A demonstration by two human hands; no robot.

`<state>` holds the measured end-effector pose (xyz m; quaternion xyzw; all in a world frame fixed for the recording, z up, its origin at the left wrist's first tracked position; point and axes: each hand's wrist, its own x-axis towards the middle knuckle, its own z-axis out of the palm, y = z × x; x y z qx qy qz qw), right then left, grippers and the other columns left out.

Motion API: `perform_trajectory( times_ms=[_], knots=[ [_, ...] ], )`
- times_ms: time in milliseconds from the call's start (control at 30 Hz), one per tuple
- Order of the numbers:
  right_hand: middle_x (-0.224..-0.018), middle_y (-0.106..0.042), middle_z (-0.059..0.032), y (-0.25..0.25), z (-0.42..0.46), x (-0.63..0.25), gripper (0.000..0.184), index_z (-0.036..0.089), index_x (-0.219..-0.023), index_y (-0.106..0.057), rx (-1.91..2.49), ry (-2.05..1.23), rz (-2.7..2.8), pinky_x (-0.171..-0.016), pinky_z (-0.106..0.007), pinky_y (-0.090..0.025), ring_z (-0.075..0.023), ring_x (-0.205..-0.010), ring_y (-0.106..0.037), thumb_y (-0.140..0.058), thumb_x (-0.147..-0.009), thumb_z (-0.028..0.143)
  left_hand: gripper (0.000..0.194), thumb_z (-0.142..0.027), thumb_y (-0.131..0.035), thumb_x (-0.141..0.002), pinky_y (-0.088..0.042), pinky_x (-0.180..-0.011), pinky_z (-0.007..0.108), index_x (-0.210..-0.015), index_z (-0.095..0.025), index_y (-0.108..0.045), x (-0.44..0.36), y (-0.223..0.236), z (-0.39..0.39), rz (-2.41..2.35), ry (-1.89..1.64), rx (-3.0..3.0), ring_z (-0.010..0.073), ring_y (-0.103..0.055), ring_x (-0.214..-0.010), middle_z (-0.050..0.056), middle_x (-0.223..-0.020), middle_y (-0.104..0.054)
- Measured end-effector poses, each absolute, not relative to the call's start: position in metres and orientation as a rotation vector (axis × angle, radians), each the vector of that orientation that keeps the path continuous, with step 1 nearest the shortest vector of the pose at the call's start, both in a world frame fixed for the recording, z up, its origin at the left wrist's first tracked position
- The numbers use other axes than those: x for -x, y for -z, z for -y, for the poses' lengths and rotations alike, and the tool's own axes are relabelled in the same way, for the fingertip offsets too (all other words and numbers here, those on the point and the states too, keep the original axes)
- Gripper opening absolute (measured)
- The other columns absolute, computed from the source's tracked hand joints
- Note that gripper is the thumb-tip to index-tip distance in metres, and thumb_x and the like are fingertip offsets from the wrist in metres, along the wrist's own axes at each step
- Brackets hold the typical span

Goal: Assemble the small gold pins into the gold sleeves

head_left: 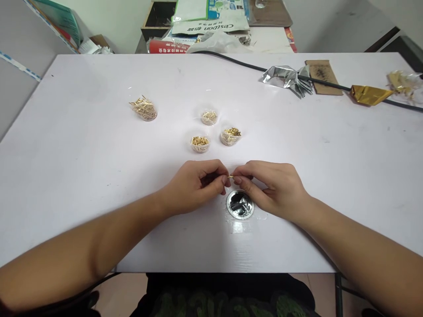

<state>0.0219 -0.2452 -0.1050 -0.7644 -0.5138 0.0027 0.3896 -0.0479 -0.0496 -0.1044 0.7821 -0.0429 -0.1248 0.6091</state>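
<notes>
My left hand (pixel 194 185) and my right hand (pixel 272 185) meet fingertip to fingertip low over the white table (pixel 99 176). Both are closed in a pinch, and a tiny gold pin (pixel 230 176) shows between them. Just below the fingertips sits a small round metal dish (pixel 240 205) with dark pieces in it. Beyond the hands stand three small clear cups of gold parts (pixel 200 143) (pixel 230 135) (pixel 209 116). A heap of longer gold pins (pixel 144 108) lies farther left.
A black cable (pixel 244 64) runs across the far side of the table, past crumpled silver foil (pixel 287 78), a brown card (pixel 322 75) and gold foil (pixel 370 94). Boxes and papers (pixel 211 26) are stacked behind the table.
</notes>
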Motion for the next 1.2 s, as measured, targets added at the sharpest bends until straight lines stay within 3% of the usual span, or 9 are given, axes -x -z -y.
perform_trajectory(
  times_ms=[767, 1200],
  knots=[
    [-0.070, -0.066, -0.0008, 0.104, 0.240, -0.011, 0.011, 0.018, -0.087, -0.064, 1.990, -0.155, 1.060, -0.051, -0.023, -0.049, -0.0110, -0.059, -0.061, -0.055, -0.088, 0.012, 0.009, -0.015, -0.052, -0.087, -0.036, -0.054, 0.016, -0.085, -0.014, -0.061, 0.053, 0.112, 0.052, 0.325, -0.100, -2.160, 0.0036, -0.041, -0.055, -0.004, -0.068, -0.055],
    [-0.070, -0.065, -0.0026, 0.105, 0.239, -0.009, 0.011, 0.014, -0.086, -0.064, 1.907, -0.437, 0.839, -0.053, -0.023, -0.050, -0.0118, -0.059, -0.061, -0.055, -0.089, 0.018, 0.012, -0.015, -0.048, -0.089, -0.038, -0.056, 0.017, -0.083, -0.014, -0.058, 0.053, 0.113, 0.052, 0.393, -0.140, -2.212, 0.0050, -0.044, -0.059, -0.002, -0.073, -0.058]
  ],
)
